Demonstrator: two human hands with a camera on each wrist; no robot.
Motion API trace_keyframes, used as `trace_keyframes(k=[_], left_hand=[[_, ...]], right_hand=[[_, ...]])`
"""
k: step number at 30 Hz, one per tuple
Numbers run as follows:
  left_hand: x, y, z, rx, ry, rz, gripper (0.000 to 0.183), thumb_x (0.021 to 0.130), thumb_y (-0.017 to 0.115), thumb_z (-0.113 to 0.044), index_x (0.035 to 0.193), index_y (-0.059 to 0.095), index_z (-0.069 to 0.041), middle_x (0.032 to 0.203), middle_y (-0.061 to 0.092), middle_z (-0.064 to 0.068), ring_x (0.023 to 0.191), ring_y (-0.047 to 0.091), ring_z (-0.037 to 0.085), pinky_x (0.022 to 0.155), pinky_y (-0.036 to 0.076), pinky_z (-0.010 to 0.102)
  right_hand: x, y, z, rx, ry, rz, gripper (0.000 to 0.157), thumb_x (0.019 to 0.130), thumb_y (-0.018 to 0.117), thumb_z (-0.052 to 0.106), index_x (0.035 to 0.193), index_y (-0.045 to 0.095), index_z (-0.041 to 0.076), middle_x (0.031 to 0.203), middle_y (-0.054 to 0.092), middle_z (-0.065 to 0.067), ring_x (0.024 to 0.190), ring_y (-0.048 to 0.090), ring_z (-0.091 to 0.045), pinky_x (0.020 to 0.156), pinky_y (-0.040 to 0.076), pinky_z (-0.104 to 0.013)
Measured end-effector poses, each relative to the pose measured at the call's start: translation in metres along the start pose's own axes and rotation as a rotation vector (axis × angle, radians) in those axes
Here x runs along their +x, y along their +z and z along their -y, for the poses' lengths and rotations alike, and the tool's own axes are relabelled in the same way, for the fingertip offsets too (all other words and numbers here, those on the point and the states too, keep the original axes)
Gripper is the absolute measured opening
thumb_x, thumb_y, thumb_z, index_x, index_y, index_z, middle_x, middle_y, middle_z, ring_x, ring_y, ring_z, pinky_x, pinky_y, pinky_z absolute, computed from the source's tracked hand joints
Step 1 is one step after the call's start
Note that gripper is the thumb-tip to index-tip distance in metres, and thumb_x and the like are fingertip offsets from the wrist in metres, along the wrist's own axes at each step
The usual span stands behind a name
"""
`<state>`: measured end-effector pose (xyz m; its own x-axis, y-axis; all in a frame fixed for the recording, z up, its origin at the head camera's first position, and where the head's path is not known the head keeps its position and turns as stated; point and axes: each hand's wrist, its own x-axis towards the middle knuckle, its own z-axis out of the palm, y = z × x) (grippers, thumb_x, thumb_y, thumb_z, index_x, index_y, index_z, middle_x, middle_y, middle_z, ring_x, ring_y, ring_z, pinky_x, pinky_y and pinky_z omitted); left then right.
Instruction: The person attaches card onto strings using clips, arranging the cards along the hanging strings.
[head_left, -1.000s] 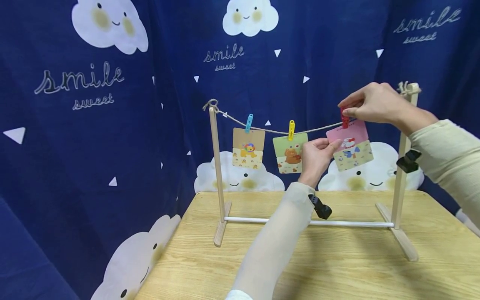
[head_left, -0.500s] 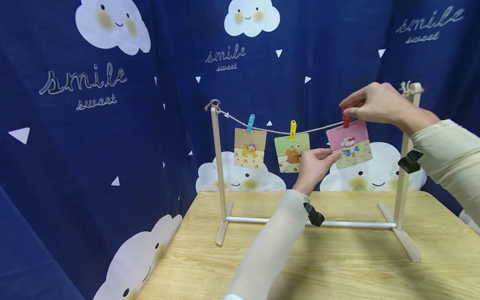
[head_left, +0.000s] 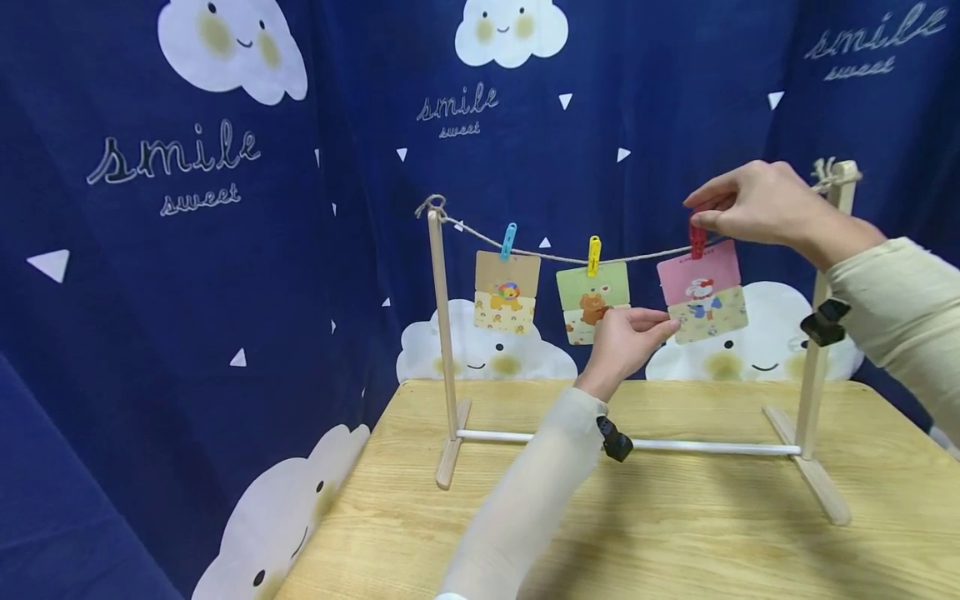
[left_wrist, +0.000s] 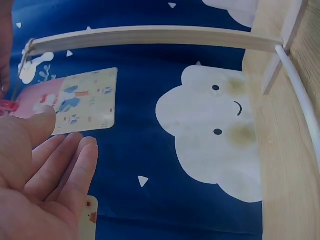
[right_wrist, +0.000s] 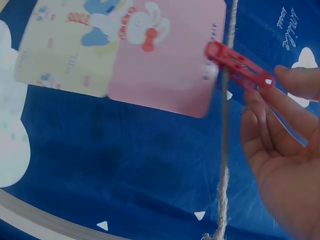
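A pink and cream card (head_left: 701,292) with a rabbit drawing hangs from a rope by a red clothespin (right_wrist: 237,65). The clothespin's jaws stand over the rope and the card's top edge. In the head view my right hand (head_left: 772,204) holds the clothespin's upper end between thumb and fingers. My left hand (head_left: 626,337) is beside the card's lower left edge. Seen from the left wrist, that hand's thumb overlaps the card (left_wrist: 85,100), while its fingers extend loosely apart from the thumb. Whether its fingertips touch the card is unclear.
A tan card (head_left: 506,292) hangs under a blue clothespin (head_left: 509,240), a green card (head_left: 592,279) under a yellow one (head_left: 594,257). The left hand partly covers the green card. A wooden rack (head_left: 442,325) with a white crossbar (head_left: 697,447) stands on the table (head_left: 675,517).
My left hand has slid down the pink card's left side to its lower edge, and its pinch has loosened. The right hand stays at the red clothespin.
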<state>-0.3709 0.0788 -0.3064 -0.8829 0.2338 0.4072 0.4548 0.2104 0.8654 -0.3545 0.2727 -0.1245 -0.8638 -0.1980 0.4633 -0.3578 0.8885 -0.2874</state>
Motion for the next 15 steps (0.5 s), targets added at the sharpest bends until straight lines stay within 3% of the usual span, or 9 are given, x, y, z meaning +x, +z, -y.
trace_keyframes(k=[7, 15], left_hand=[[-0.008, -0.011, 0.000, 0.043, 0.025, 0.048, 0.018, 0.094, 0.078, -0.036, 0.106, 0.081, -0.022, 0.091, 0.077, -0.014, 0.080, 0.070, -0.003, 0.071, 0.056, 0.018], [-0.017, -0.029, 0.009, 0.065, 0.026, 0.059, 0.020, 0.096, 0.076, -0.033, 0.110, 0.080, -0.021, 0.098, 0.078, -0.011, 0.081, 0.071, -0.002, 0.071, 0.057, 0.019]], right_hand=[[-0.005, -0.002, 0.000, -0.008, -0.026, -0.039, 0.045, 0.100, 0.064, 0.037, 0.131, 0.070, 0.005, 0.121, 0.072, -0.024, 0.105, 0.066, -0.038, 0.070, 0.049, -0.032], [-0.019, 0.000, -0.001, -0.012, -0.025, -0.116, 0.040, 0.100, 0.059, 0.029, 0.128, 0.070, 0.002, 0.118, 0.070, -0.027, 0.097, 0.060, -0.036, 0.065, 0.046, -0.027]])
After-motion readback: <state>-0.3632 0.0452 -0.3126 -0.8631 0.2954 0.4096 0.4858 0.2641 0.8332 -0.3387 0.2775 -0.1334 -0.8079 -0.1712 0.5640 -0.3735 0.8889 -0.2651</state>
